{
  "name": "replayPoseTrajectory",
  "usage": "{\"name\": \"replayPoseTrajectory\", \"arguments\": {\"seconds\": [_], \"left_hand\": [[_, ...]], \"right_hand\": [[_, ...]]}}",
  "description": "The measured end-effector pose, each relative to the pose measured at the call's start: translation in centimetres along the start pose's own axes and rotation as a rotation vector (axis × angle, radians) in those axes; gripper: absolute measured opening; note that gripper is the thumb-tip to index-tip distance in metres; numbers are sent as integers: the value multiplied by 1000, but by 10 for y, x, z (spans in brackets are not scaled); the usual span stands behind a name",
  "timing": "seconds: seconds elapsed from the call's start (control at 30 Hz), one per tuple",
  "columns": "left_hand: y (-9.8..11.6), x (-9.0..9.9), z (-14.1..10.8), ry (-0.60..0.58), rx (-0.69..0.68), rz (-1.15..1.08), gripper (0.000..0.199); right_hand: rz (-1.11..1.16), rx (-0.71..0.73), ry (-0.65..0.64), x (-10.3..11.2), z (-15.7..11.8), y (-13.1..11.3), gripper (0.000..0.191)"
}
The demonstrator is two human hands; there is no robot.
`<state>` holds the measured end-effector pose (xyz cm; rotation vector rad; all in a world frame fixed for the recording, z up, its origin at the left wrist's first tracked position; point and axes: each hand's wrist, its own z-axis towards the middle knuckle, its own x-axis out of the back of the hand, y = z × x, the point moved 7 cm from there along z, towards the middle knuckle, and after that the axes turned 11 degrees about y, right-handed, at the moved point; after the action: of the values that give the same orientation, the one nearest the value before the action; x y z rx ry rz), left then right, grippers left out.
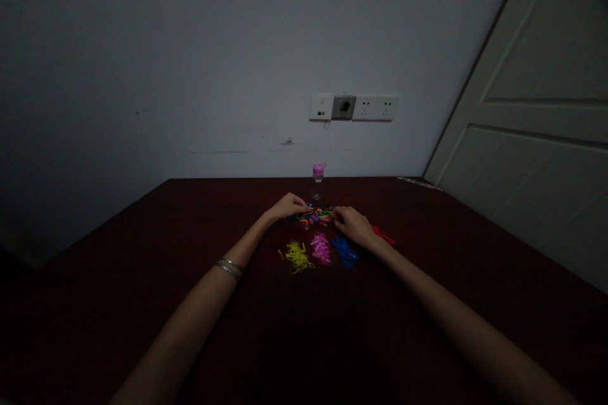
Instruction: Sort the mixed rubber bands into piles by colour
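A heap of mixed-colour rubber bands [319,216] lies on the dark table between my two hands. My left hand [287,205] is at the heap's left edge, its fingers drawn together at the tips. At the right edge, my right hand [352,224] has its fingers curled down onto the bands. Anything in either pinch is too small to make out. Nearer to me are separate piles: yellow bands [297,257], pink bands [321,248] and blue bands [344,252]. Some red bands [382,235] show past my right wrist, which partly hides them.
Behind the heap stands a clear bottle [317,187] with a pink cap. The brown table [228,202] meets a wall carrying a row of sockets [354,107]. A pale panelled door [527,120] rises at the right. A thin strip [418,183] lies at the far right table edge.
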<state>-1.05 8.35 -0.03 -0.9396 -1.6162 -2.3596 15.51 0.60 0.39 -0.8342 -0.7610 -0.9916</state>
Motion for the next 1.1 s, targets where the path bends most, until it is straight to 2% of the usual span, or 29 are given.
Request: {"name": "replayPoseTrajectory", "arguments": {"seconds": [0.17,0.33,0.5,0.7,0.8,0.93,1.1], "left_hand": [[7,0,-2,6,-8,1,27],[20,-4,-4,24,-38,-24,29],[39,-15,-8,-4,-63,-56,29],[61,-33,-16,-32,-81,-105,34],[61,-41,-20,-94,-16,-153,39],[57,-44,-22,-162,37,-229,33],[52,-43,-21,-161,41,-252,30]], "right_hand": [[64,15,68,10,0,8,12],[282,23,149,27,2,14,13],[510,9,188,39,-1,5,15],[542,42,185,41,-4,-11,15],[544,55,175,40,-5,-14,14],[570,58,171,40,-6,-17,15],[602,49,183,45,-6,-20,15]]}}
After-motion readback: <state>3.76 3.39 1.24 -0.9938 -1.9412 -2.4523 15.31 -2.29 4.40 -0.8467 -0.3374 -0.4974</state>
